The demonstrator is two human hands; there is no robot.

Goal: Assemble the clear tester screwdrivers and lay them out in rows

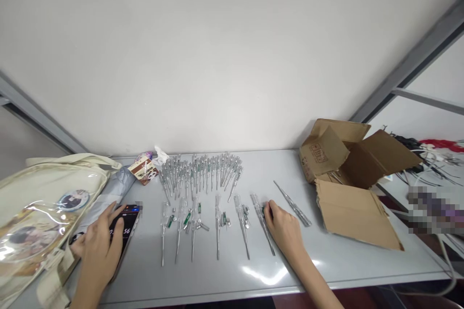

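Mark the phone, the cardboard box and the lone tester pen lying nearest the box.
phone (128, 224), head view, lit screen beside the fingers.
cardboard box (357, 217), head view, front flap lying on the table.
lone tester pen (292, 203), head view, middle of its clear shaft.

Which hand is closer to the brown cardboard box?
Right. The right hand lies just left of the cardboard box, among the clear pens. The left hand is far off to the left, resting on the phone.
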